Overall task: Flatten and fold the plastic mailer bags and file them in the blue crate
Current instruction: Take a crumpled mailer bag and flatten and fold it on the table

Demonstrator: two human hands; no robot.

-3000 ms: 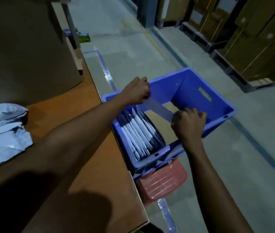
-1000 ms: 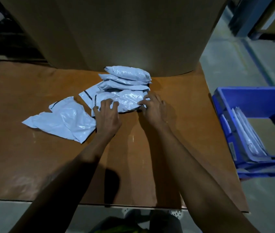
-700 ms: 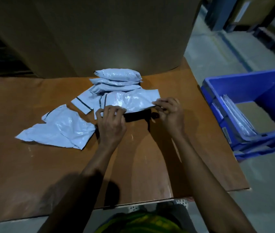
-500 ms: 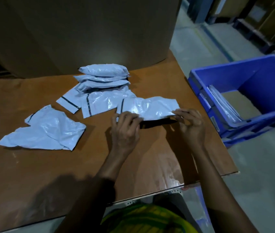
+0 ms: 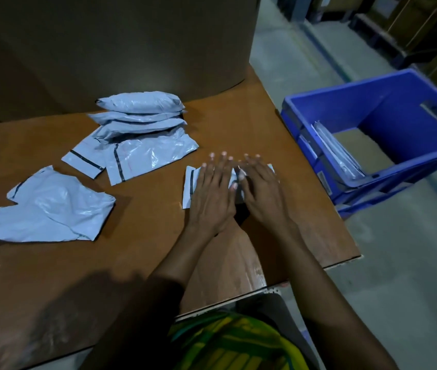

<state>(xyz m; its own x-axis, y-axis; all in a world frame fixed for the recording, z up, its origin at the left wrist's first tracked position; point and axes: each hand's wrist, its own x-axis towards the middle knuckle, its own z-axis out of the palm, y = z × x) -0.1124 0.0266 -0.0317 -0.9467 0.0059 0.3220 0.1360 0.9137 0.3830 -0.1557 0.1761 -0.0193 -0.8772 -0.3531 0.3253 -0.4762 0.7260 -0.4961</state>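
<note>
Mailer bag (image 5: 190, 186) lay near the worktop's (image 5: 132, 263) right edge, short of the blue crate (image 5: 345, 108), with the left hand (image 5: 212, 193) and right hand (image 5: 261, 193) spread side by side, pressing it down. It looked thin, light, slippery film; pinching its short edges seemed the surest hold.

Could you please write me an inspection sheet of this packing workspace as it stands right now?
Surface: brown wooden table, shadowed at the front.
Job's things: one mailer lies under both hands; stacked mailers at the back; crumpled mailer at left; blue crate beside the table's right edge, filed mailers standing inside.
Clutter: nothing seen.
Grips: left hand and right hand press flat on the mailer, fingers straight.
Cables: nothing seen.
Surroundings: cardboard sheet behind; concrete floor; cartons beyond.
</note>
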